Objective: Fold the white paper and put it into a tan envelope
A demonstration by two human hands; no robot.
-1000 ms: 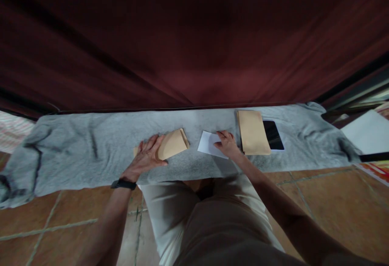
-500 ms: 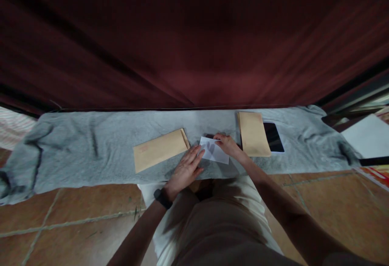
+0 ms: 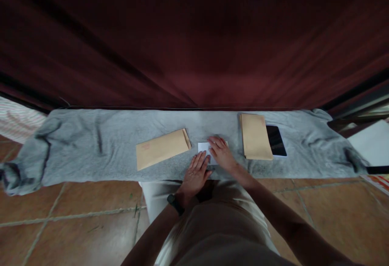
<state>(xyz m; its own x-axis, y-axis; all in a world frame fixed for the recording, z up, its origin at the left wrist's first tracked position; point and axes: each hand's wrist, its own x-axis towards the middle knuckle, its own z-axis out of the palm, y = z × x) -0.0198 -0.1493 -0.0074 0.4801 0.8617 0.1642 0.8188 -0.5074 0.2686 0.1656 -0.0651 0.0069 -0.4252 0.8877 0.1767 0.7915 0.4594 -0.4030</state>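
Note:
A small sheet of white paper (image 3: 202,146) lies flat on a grey cloth, partly hidden by both hands. My right hand (image 3: 223,155) rests on top of it with fingers stretched out. At its lower left edge, the fingertips of my left hand (image 3: 196,173) lie flat, fingers extended. Left of the hands is a long tan paper envelope (image 3: 162,149), set at a slant with its right end folded. On the right sits a stack of tan envelopes (image 3: 257,137), partly covering a dark-screened tablet or phone (image 3: 276,141).
The grey cloth (image 3: 75,148) covers a long narrow surface with wrinkles at both ends. A dark red curtain (image 3: 194,55) hangs behind it. A white sheet-like object (image 3: 372,143) is at the far right. Tiled floor (image 3: 91,221) shows below.
The paper, raised and pinched at its upper edge by my right hand, now lies flat and straighter. My right hand has flattened onto it. My left hand has shifted slightly right and down.

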